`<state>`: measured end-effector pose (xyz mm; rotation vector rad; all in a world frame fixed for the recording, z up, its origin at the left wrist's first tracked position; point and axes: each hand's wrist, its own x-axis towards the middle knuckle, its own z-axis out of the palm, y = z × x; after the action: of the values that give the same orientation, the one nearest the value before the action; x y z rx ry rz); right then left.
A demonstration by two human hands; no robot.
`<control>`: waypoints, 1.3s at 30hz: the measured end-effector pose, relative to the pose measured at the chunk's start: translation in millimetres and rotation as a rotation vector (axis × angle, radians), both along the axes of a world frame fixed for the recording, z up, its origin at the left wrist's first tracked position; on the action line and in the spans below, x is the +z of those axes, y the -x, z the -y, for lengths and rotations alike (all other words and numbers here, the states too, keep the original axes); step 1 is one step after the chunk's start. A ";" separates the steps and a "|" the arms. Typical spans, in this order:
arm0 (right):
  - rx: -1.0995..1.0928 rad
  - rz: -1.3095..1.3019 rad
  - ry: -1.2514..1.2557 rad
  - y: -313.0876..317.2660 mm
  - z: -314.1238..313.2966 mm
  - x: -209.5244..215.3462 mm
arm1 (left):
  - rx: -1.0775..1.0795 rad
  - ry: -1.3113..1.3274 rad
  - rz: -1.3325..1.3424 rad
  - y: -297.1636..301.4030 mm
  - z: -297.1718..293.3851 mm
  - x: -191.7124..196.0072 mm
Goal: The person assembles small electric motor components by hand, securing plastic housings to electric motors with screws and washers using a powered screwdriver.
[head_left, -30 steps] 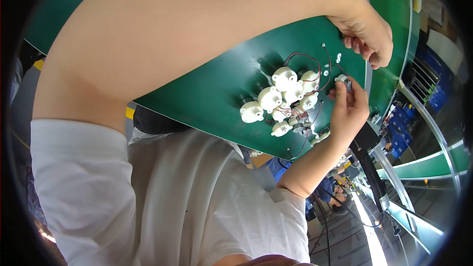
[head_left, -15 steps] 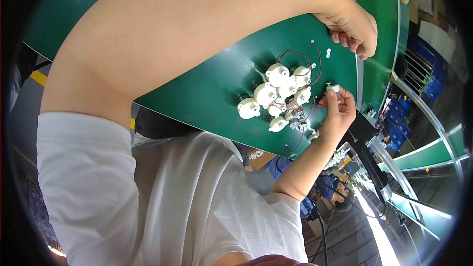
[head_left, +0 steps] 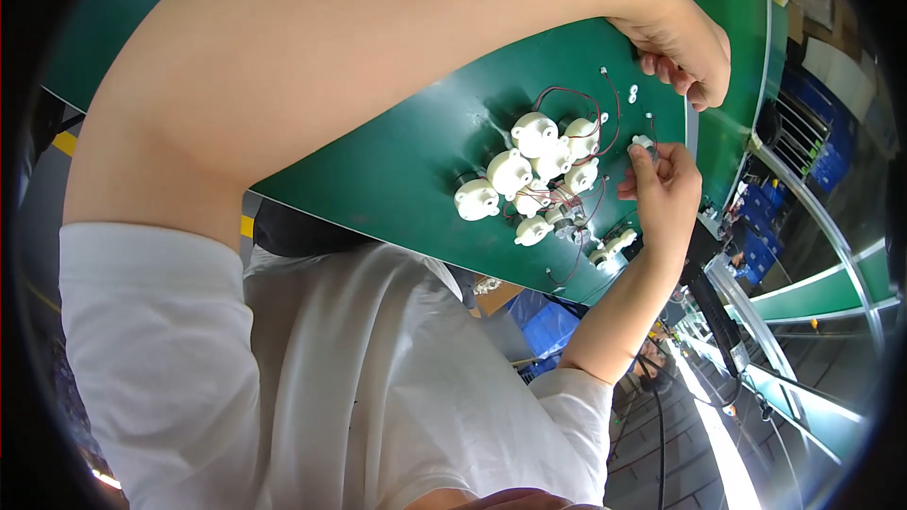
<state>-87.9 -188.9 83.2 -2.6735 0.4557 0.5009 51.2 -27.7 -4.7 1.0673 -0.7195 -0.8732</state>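
Green work table (head_left: 397, 170) filled the centre, w/ a cluster of white round motor units (head_left: 534, 170) + red wires on its right part. Right hand (head_left: 666, 194) pinched a small white part (head_left: 643, 143) just right of the cluster. Left hand (head_left: 682, 47) sat curled at far right edge; can't tell if it held anything. Looked like a fitting step; next move prob. needs precise alignment.

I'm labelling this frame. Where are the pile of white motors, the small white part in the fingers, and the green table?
pile of white motors (head_left: 535, 168), head view, middle of pile.
small white part (head_left: 643, 143), head view, its top.
green table (head_left: 397, 161), head view, bare surface.
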 end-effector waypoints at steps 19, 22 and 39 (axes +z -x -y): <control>-0.377 -0.100 -1.042 -12.5 37.3 19.2 | 0.106 0.072 0.678 28.2 -3.5 22.8; -0.394 -0.123 -1.121 -16.7 34.5 20.9 | 0.132 0.103 0.702 32.3 -6.2 31.0; -0.101 0.453 -0.632 169.0 57.1 13.5 | 0.475 -0.057 0.750 105.8 -83.1 69.9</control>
<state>-256.8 -246.0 96.7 -2.0484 0.2399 -0.0115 -54.6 55.4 65.2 1.5552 -0.9960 -0.0603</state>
